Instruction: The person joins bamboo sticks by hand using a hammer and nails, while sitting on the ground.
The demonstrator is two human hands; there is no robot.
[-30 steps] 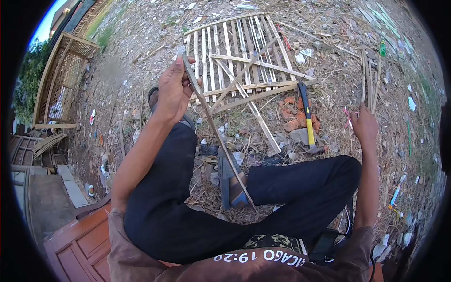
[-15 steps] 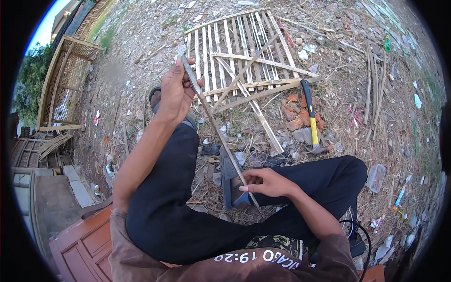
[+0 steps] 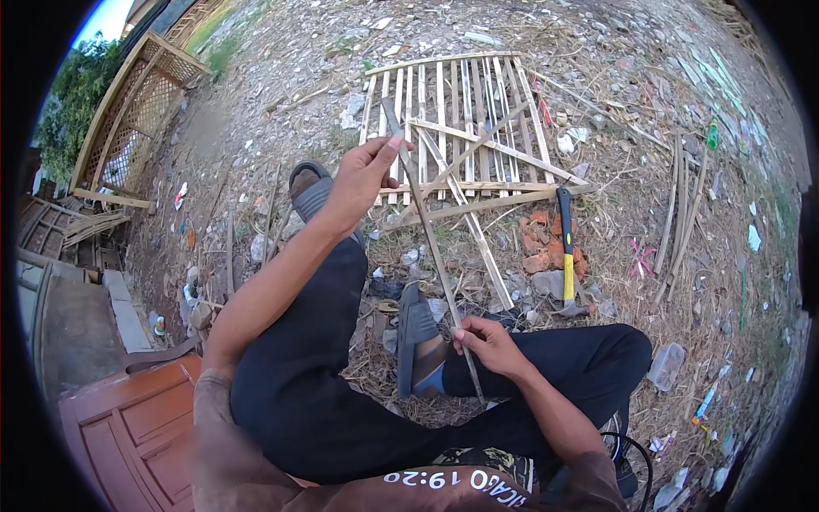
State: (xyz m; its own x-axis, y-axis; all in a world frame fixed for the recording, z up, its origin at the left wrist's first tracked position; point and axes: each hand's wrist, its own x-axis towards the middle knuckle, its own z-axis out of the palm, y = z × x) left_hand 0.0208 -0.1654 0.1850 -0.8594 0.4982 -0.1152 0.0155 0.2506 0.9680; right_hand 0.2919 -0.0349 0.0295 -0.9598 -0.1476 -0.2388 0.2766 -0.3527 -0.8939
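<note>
Well, the wooden strip is long, narrow and weathered grey-brown, slanting between my 2 legs. Past my right knee, a clear plastic tub lies on the littered ground, its contents too faint to make out. My left hand pinches the strip near its top, my right hand lower down, both ends jutting beyond my closed fingers.

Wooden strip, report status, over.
Left hand gripping wooden strip near upper end. Right hand pinching it lower down. Hammer off to the right, clear of it.
</note>
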